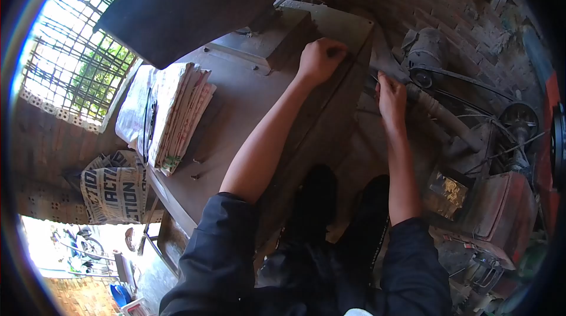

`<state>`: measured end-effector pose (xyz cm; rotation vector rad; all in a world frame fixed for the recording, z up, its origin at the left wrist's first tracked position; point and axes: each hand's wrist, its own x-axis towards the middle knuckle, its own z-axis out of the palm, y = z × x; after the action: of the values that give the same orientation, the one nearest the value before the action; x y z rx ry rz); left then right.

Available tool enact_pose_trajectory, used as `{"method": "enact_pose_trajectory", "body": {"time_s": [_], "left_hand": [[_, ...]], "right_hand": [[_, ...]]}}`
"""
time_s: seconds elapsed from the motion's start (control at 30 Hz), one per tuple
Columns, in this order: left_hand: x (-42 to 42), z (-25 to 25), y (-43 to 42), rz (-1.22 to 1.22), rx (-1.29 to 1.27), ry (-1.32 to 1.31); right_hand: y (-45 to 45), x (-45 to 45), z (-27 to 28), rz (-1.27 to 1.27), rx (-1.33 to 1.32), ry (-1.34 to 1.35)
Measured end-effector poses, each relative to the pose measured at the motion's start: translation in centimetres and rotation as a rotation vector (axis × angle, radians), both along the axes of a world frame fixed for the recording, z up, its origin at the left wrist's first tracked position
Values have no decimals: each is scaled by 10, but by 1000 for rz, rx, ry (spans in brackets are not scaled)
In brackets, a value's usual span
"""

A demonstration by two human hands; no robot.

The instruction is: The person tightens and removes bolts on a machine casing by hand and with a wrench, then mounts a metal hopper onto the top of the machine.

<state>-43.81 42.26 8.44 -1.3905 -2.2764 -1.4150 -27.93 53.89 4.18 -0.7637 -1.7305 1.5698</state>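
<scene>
I find the worktop [242, 104] beneath the left hand [322, 60] and to the left of the right hand [391, 96]; the left hand is loosely curled near the worktop's edge, and I cannot tell whether it grips anything; the right hand is out past that edge, fingers drawn together, any contents not discernible to me; a raised metal block [288, 36] is just beside the left hand; a stacked bundle [171, 115] lies well apart, further left.
</scene>
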Motion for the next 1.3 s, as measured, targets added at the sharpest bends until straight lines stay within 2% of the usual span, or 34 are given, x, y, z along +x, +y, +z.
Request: {"method": "enact_pose_trajectory", "body": {"time_s": [0.27,0.63,0.73,0.9,1.07,1.17,1.3], "left_hand": [[-3,-4,3,-29,-20,31],[-1,-4,3,-35,56,15],[-1,-3,2,-24,19,107],[2,-5,2,-18,52,48],[2,-8,0,2,68,49],[-1,-3,-1,10,70,70],[-2,-8,-1,3,78,23]], "right_hand": [[21,-5,6,111,-222,99],[28,-2,7,192,-227,46],[28,-3,11,188,-232,48],[35,-7,4,221,-244,36],[75,-44,10,176,-313,-17],[90,-65,19,326,-207,-55],[102,-81,19,315,-48,-101]]}}
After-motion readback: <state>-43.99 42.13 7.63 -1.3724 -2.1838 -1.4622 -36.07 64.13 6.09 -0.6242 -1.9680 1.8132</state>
